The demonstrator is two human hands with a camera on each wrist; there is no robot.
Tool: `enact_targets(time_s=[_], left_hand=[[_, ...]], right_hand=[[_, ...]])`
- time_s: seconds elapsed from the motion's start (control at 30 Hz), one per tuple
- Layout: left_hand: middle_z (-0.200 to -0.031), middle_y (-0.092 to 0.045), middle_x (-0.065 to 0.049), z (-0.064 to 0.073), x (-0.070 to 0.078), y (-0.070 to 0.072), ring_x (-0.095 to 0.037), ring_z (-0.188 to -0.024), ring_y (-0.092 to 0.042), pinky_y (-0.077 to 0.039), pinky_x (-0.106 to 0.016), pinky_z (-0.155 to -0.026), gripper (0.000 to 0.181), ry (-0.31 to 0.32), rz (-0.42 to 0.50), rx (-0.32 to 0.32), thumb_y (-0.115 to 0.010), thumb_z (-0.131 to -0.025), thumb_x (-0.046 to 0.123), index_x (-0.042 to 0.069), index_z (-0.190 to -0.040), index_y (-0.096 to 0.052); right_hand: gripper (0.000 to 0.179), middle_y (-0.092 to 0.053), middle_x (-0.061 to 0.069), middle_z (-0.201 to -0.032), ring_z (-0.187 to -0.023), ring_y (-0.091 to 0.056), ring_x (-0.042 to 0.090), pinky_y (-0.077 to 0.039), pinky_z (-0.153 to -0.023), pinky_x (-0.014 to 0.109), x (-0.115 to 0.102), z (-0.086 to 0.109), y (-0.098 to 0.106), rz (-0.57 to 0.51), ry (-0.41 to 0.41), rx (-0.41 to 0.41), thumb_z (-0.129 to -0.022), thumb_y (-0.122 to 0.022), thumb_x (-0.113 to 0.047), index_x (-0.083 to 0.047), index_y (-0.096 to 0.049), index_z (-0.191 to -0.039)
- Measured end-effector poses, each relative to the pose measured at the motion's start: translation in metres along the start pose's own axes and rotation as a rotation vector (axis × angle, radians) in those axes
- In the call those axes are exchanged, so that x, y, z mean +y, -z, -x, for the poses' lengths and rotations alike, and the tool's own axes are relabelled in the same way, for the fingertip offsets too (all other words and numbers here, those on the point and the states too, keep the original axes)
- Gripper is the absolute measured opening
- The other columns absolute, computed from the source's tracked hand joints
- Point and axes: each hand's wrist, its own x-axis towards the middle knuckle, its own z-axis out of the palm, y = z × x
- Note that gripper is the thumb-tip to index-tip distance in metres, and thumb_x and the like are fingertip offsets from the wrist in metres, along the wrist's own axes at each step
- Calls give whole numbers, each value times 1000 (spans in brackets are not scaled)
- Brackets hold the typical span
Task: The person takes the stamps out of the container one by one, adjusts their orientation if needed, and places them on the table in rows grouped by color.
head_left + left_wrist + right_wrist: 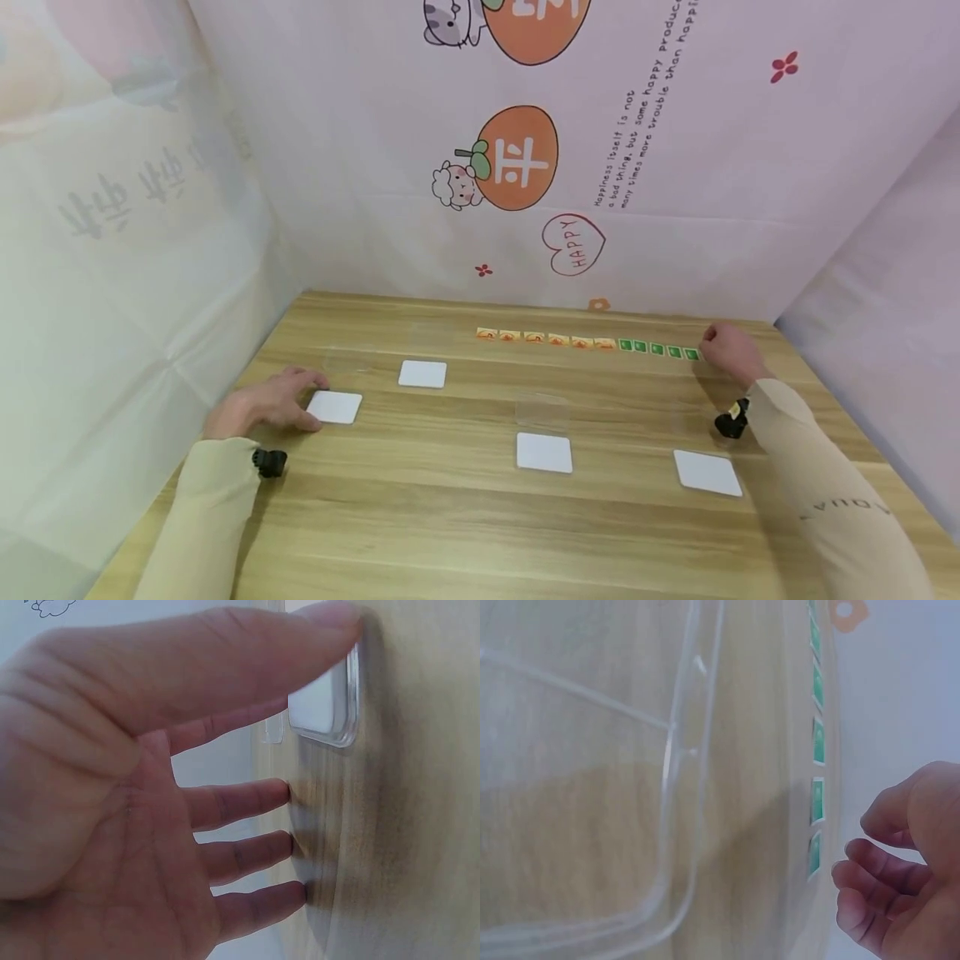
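My left hand rests on the table at the left, thumb and fingers spread about the near-left end of a white card stack. In the left wrist view that stack sits in a clear case, partly hidden by the thumb; whether the thumb touches it I cannot tell. At the far right, my right hand is beside the end of a row of small green cards. Its fingers are loosely bent, and nothing shows between them in the right wrist view. Small orange-and-yellow cards continue that row leftward.
More white stacks lie at centre left, the middle and the right. Clear plastic trays are faintly visible beyond them; one tray is close to the right wrist camera. Printed cloth walls the table's back and sides.
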Motion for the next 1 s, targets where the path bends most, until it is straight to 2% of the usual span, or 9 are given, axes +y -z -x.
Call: enact_targets(time_s=[0.2, 0.33, 0.5, 0.6, 0.87, 1.0], left_hand=[[-141, -39, -33, 1, 0, 5, -44, -120, -46, -40, -61, -95, 58, 6, -12, -6, -76, -82, 37, 11, -129, -53], [-140, -42, -32, 0, -1, 7, -46, -124, -45, -39, -62, -97, 54, -1, 9, -3, -71, -87, 40, 10, -128, -53], [-124, -59, -24, -5, -5, 9, -33, -106, -55, -45, -51, -91, 45, -22, 34, 40, -63, -94, 35, 2, -125, -54], [-121, -61, -21, -8, -5, 9, -28, -100, -55, -46, -47, -88, 44, -8, 42, 55, -60, -96, 34, 1, -125, -54], [-120, -61, -23, -14, -5, 11, -31, -100, -57, -47, -47, -84, 42, -10, 57, 115, -54, -100, 29, -2, -128, -52], [-130, -56, -29, -18, -2, 13, -45, -117, -54, -46, -55, -93, 42, -28, 75, 141, -52, -101, 27, -3, -130, -51]], right_hand=[[35, -60, 29, -104, -80, -56, 31, -45, -61, 35, -7, 2, 4, -35, 16, -12, -93, -42, -16, 11, -55, -111], [33, -61, 27, -102, -76, -55, 28, -45, -60, 35, -12, 2, 7, -25, 30, -7, -93, -42, -17, 8, -57, -108], [32, -62, 26, -97, -74, -56, 28, -46, -61, 38, -17, 1, 8, -5, 46, 25, -94, -41, -17, 8, -58, -105], [33, -62, 29, -101, -76, -58, 30, -47, -63, 40, -21, 2, 10, -12, 53, 36, -95, -41, -18, 9, -57, -107], [41, -59, 32, -113, -85, -61, 33, -49, -64, 39, -38, 6, 12, -30, 51, -30, -99, -39, -23, 9, -52, -120], [42, -59, 33, -116, -91, -62, 37, -50, -67, 41, -46, 6, 10, -23, 57, -47, -99, -40, -24, 9, -52, -122]])
